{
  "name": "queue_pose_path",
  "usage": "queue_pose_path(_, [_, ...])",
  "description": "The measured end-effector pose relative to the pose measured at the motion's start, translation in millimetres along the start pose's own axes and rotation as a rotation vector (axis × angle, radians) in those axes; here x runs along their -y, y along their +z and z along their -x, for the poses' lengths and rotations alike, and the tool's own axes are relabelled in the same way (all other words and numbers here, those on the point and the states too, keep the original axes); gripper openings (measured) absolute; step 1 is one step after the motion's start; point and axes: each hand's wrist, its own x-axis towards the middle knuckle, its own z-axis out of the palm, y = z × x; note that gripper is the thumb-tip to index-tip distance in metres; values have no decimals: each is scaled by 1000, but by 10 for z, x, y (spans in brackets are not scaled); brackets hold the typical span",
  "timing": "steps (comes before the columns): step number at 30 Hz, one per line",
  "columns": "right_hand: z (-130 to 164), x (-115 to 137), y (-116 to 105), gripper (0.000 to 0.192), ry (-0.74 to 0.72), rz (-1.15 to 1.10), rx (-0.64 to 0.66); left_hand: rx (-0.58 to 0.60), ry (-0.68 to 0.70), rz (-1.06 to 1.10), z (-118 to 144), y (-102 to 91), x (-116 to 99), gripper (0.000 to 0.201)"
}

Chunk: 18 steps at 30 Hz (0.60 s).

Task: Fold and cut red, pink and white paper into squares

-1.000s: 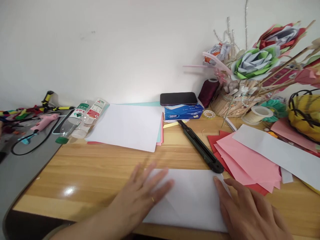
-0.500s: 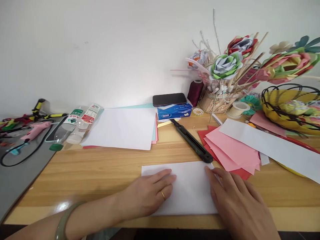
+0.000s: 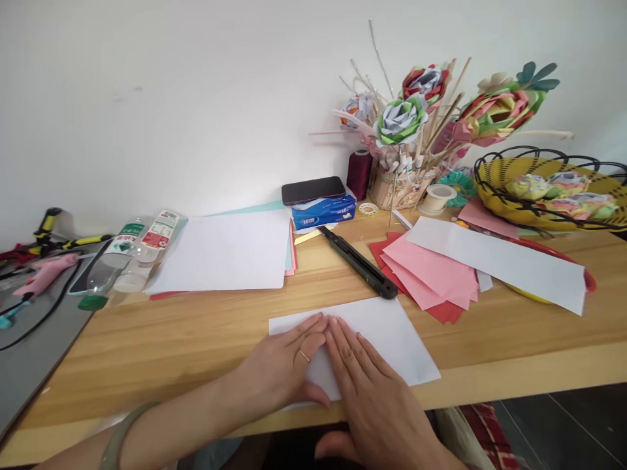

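- Both hands have been drawn together since the earlier frame: the right hand (image 3: 377, 398), then at the right end of the white folded paper sheet (image 3: 386, 336), is now laid beside the left hand (image 3: 287, 362) near the sheet's left half, fingertips almost touching.
- Each hand is spread flat, palm down, fingers extended; nothing is gripped, and the sheet is only pressed against the light wooden desk (image 3: 196, 339).
- A thin ring is worn on the left hand, and a pale green bangle (image 3: 115, 444) is seen on that wrist.
- The sheet is placed near the front edge of the desk, its long side running left to right; its far right corner lies just short of the black utility knife (image 3: 357, 262).
- As far as can be judged, one fold has already been made and is being flattened; no further folds or cuts are visible, so most of the shaping appears to be left.
- Behind the sheet, a stack of white and coloured paper (image 3: 225, 251) is laid flat, with two plastic bottles (image 3: 137, 251) lying at its left.
- To the right, pink and red paper squares (image 3: 431, 277) are fanned out beneath a long white strip (image 3: 499, 261).
- Against the plain white wall, a dark phone (image 3: 313, 190) is set on a blue tissue pack (image 3: 323, 212), beside a basket of paper flowers (image 3: 406, 130) and a black wire basket (image 3: 548, 189).
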Motion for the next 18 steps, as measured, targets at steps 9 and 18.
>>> queue_pose_path(9, [601, -631, -337, 83, -31, 101, 108, -60, 98, -57, 11, 11, 26, 70])
queue_pose_path(18, [625, -340, -277, 54, 62, 77, 36, 201, 170, -330, -137, -212, -204, 42])
